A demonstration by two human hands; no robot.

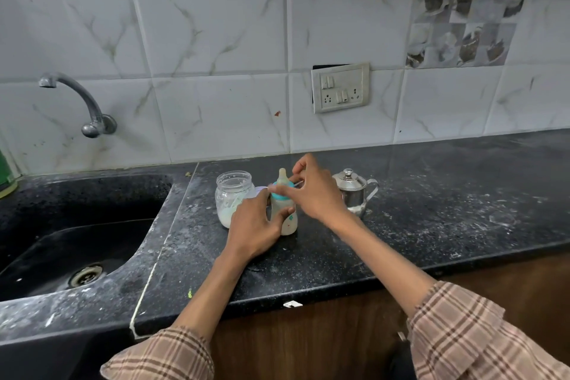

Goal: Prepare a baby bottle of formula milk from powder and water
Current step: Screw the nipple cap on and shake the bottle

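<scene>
A baby bottle (288, 219) with a teal collar and a beige teat stands upright on the black counter (431, 210). My left hand (254, 225) wraps around the bottle's body. My right hand (314, 191) reaches over from the right, its fingers on the teal collar below the teat. Just left of the bottle stands an open clear jar (229, 191) with white powder at its bottom. A small steel pot (354, 191) with a lid and handle sits just behind my right hand.
A dark sink (77, 244) with a drain lies at the left, a metal tap (77, 102) on the tiled wall above it. A switch socket (340, 91) is on the wall. White powder dusts the counter. A green object (6, 173) shows at the far left edge.
</scene>
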